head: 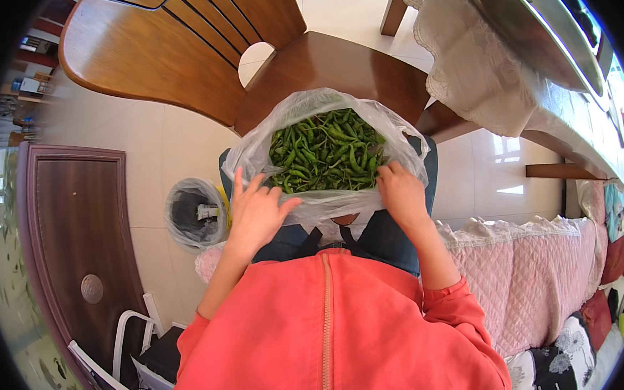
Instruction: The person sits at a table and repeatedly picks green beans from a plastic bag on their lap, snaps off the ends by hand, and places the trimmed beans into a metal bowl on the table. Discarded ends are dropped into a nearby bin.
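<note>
A translucent plastic bag [317,104] stands with its mouth spread wide, resting around my knees and the front of a wooden chair seat. Inside it lies a heap of green chili peppers [331,148], many with stems. My left hand [257,210] is at the near left rim of the bag, fingers spread, holding nothing that I can see. At the right side my right hand [400,192] has its fingers curled at the bag's inner edge, beside the peppers. Its fingertips are partly hidden, so whether they pinch the plastic or a pepper is unclear.
A wooden chair [341,68] faces me, close beyond the bag. On the floor at left stands a lined trash bin [182,214], near a dark wood cabinet [75,207]. At right are a cloth-covered table [475,60] and a sofa with a pink quilted cover [532,278].
</note>
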A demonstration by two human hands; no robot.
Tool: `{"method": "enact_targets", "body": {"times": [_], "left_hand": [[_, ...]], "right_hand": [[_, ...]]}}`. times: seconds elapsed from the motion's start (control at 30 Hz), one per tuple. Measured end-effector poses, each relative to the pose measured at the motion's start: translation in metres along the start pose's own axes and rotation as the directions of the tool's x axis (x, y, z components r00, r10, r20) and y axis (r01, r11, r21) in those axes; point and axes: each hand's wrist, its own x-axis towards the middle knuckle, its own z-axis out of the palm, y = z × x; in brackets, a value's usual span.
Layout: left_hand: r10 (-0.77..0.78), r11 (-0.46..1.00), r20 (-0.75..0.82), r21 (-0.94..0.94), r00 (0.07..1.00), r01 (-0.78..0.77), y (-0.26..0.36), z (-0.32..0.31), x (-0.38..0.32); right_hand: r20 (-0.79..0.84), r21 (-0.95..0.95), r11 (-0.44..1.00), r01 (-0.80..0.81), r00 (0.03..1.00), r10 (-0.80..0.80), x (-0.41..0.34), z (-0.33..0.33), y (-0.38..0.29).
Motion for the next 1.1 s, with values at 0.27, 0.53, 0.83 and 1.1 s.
{"method": "enact_targets", "body": {"times": [0.27, 0.53, 0.83, 1.1], "left_hand": [[0.144, 0.955, -0.214, -0.227, 0.966, -0.193, 0.025, 0.002, -0.016], [-0.111, 0.775, -0.301, -0.623, 0.947, -0.108, 0.041, -0.002, -0.004], [-0.203, 0.253, -0.027, -0.967, 0.979, 0.025, 0.038, 0.013, 0.009], [-0.143, -0.216, 0.217, -0.959, 0.966, 0.184, 0.035, 0.014, 0.005]], "right_hand": [[-0.114, 0.135, 0.978, 0.16, 0.983, -0.145, 0.042, 0.016, -0.024], [-0.151, 0.274, 0.934, 0.231, 0.969, -0.195, 0.044, 0.001, -0.037], [0.198, 0.891, 0.417, -0.18, 0.98, 0.001, 0.011, -0.025, -0.061], [0.339, 0.941, -0.015, -0.339, 0.938, 0.066, 0.008, -0.015, -0.068]]}}
